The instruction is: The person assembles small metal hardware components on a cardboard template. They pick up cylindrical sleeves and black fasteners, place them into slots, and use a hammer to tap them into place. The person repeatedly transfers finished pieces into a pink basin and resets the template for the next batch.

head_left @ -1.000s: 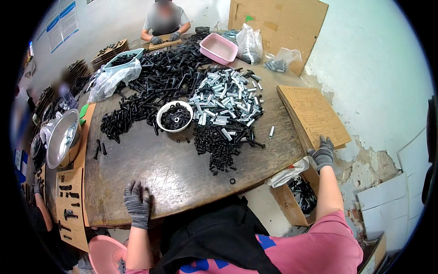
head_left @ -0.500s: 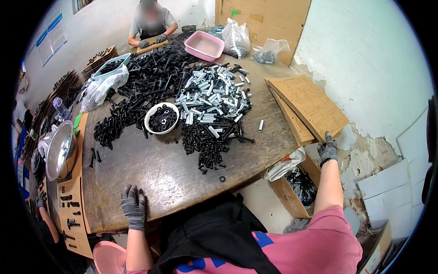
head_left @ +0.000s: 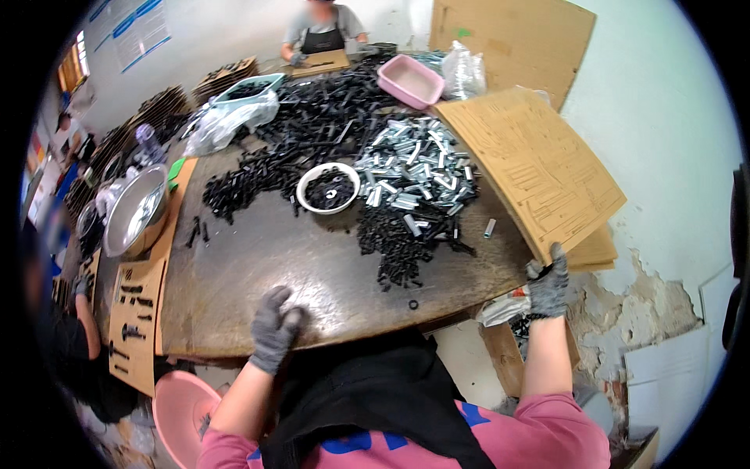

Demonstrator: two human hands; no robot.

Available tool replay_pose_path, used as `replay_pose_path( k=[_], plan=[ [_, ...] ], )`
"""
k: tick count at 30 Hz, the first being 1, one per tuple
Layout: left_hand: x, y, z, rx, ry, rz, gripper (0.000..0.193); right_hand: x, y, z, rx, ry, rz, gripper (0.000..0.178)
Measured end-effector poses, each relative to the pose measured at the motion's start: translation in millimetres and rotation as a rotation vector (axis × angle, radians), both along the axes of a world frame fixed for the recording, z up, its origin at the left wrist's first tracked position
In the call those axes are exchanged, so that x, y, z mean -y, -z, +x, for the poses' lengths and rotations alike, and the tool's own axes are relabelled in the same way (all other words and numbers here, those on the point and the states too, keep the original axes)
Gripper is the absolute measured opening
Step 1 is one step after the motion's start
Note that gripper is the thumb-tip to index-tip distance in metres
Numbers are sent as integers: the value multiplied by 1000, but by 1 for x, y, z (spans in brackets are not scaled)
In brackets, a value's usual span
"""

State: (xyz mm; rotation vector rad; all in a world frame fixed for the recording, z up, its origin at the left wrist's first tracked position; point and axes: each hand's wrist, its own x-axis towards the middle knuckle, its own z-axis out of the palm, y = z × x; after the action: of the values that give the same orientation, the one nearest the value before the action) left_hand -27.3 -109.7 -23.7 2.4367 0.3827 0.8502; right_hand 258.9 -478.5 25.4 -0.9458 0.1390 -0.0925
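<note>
My gloved right hand [head_left: 549, 285] grips the near corner of a large brown printed cardboard sheet [head_left: 539, 164], which tilts up at the table's right edge. Beneath its corner, more brown cardboard [head_left: 595, 248] shows. My gloved left hand [head_left: 275, 328] is at the table's front edge, thumb apart from the fingers, holding nothing. Ahead of it on the worn table [head_left: 258, 258] stands a white bowl [head_left: 312, 205] of small dark parts. Silvery metal sleeves [head_left: 406, 156] lie heaped beside the bowl, with small black screws [head_left: 394, 246] in front of them.
Black bolts [head_left: 320, 117] cover the table's far part, near a pink tray [head_left: 410, 82] and a light-blue tray [head_left: 250, 90]. A steel bowl [head_left: 137, 211] and cardboard with parts on it [head_left: 133, 328] are at left. Co-workers sit across and at left. An open box stands below the right edge.
The cardboard sheet in my right hand has been raised and shifted toward the table, off the cardboard below. My left hand has changed its pose at the front edge. The view has turned.
</note>
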Motion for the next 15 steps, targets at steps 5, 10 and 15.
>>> replay_pose_path(
  k=[5,10,15],
  plan=[
    [42,-43,51,281,373,-1155,75,-104,-6,-81,84,-485,-60,49],
    [39,-88,45,704,402,-1553,79,-172,11,-149,525,-817,-631,49],
    [-27,-55,-53,790,48,-1438,68,-197,-21,-140,1207,-1393,-889,37]
  ],
)
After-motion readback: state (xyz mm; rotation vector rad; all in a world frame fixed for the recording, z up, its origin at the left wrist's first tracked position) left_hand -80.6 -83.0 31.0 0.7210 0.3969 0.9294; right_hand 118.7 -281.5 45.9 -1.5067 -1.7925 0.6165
